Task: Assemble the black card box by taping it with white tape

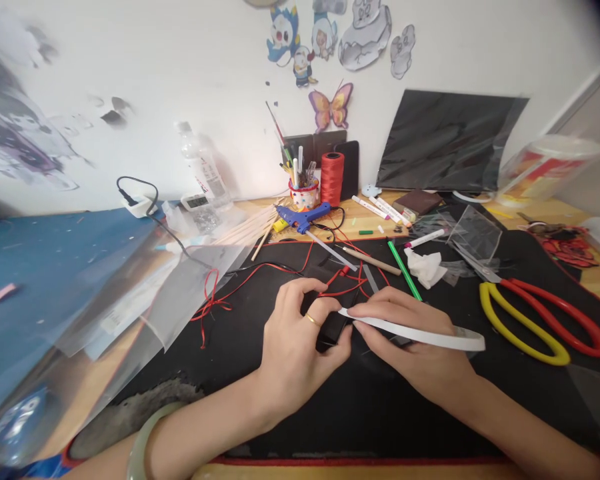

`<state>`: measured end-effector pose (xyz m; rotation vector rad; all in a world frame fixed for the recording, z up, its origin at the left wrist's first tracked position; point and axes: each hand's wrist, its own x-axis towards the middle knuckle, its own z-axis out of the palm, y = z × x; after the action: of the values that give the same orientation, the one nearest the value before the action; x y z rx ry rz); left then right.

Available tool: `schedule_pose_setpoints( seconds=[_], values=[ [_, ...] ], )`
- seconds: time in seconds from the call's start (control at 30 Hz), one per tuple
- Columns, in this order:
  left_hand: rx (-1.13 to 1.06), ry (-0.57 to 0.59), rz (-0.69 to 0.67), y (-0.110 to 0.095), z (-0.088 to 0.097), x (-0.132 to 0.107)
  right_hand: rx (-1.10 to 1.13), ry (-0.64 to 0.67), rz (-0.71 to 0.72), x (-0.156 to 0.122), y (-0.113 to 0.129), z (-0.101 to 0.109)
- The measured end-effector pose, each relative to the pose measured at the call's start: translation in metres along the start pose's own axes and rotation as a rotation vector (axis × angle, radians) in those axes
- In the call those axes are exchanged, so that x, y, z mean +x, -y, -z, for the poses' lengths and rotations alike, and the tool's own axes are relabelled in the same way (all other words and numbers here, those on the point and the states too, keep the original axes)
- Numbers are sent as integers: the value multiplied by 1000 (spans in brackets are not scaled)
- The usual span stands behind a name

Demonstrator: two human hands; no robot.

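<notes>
My left hand (291, 343) is curled around a small black box-like piece (334, 321), its thumb and fingers on the edges. Part of that piece is hidden behind the fingers. Between the thumb and fingers of my right hand (420, 353) is a thin white strip (430, 335), which curves away to the right. The strip's left end meets the black piece close to my left fingertips. Just behind both hands lie red cord (340, 292) and a narrow clear strip (370, 278) on the black mat (220, 400).
Large scissors (530, 320) with red and yellow handles lie at right. Behind are a blue glue gun (304, 219), a wooden-handled tool (373, 261), a green pen (404, 270), crumpled tissue (426, 267) and a red thread spool (333, 180). Clear plastic sheets (180, 293) cover the left side.
</notes>
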<state>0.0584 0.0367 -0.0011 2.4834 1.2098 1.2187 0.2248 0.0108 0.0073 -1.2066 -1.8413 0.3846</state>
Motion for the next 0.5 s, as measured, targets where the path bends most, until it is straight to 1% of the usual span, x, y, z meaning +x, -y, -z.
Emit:
schedule_pose_setpoints(
  seconds=[0.3, 0.5],
  values=[
    [-11, -12, 10, 0, 0, -2, -14, -6, 31, 3, 2, 1],
    [-2, -7, -1, 1, 0, -1, -28, -15, 20, 2, 2, 0]
  ],
)
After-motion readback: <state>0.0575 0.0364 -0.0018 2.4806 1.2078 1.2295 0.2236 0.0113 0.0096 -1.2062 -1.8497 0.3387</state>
